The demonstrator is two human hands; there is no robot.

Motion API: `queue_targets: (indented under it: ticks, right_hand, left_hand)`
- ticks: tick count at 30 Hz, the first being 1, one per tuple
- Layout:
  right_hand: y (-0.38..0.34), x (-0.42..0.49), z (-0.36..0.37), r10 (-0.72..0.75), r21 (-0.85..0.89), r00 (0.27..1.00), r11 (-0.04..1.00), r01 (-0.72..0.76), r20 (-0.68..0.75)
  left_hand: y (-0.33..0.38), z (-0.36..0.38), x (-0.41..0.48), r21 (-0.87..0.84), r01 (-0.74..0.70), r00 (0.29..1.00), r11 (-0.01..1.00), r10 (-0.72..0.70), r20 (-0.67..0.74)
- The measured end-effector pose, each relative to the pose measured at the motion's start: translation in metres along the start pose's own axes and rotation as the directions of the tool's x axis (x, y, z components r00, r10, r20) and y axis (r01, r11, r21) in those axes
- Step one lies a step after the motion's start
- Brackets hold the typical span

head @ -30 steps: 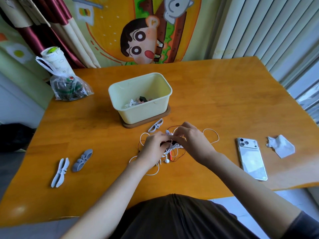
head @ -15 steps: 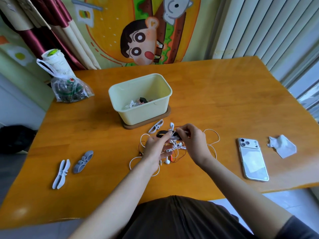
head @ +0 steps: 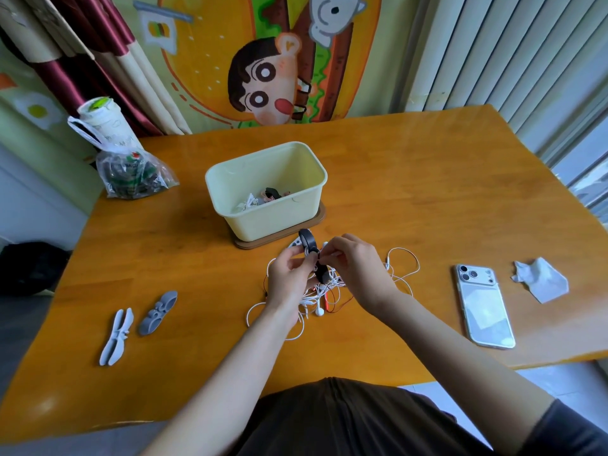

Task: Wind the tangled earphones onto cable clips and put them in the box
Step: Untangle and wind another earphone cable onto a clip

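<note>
Step in hand: starting the wind. Left grip point(head: 289, 279) curled round black cable clip point(head: 308, 241), held above counter point(head: 427, 199). Right grip point(head: 357, 269) pinched same clip at its middle, perhaps cord too. Tangled earphones point(head: 320, 291) lay beneath hands, near box point(head: 273, 222). Next move, likely: seat cord end in slot, tease one strand free, wrap.

Soft daylight comes from the window point(head: 589, 179) at 3 o'clock, past the blinds point(head: 493, 51), so everything is bright and evenly lit. The bench point(head: 427, 199) carries a pale sheen towards 1 o'clock and a small glint at 8 o'clock. Shade under my left grip point(head: 289, 281) and right grip point(head: 358, 274) is faint. The floor at 9 o'clock is dim. The wide lens bows the bench edges and tilts the blinds.
</note>
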State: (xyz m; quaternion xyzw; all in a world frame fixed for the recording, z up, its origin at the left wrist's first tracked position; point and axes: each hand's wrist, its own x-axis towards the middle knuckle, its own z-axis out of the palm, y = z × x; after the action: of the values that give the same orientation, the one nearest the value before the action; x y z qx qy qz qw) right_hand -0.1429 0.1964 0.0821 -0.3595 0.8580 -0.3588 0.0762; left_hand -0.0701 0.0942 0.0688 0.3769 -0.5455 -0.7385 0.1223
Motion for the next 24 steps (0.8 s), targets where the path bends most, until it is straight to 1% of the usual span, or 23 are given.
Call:
queue_targets:
  ticks: [4,9,14,21,24]
  right_hand:
    - [0.002,0.001,-0.002,-0.054,0.026,0.997,0.998,0.055,-0.05]
    - [0.001,-0.002,-0.003,-0.118,-0.012,0.992,0.993,0.117,-0.045]
    - [0.001,0.003,-0.01,-0.072,0.041,0.991,0.996,0.077,-0.113]
    - [0.005,-0.003,-0.011,-0.071,0.045,0.989,0.996,0.077,-0.132]
    - [0.004,-0.005,-0.009,-0.056,0.075,0.988,0.995,0.067,-0.142]
  left_hand:
    - [0.003,-0.001,0.003,0.015,-0.017,0.999,1.0,0.016,0.035]
    - [0.003,-0.002,0.004,0.047,0.012,1.0,0.999,-0.013,0.012]
    - [0.003,-0.001,0.001,0.046,0.027,0.999,0.999,-0.029,0.041]
    - [0.006,0.0,-0.003,0.043,0.024,0.994,0.999,-0.028,0.107]
    - [0.004,-0.001,-0.004,0.055,0.014,0.996,0.998,-0.019,0.092]
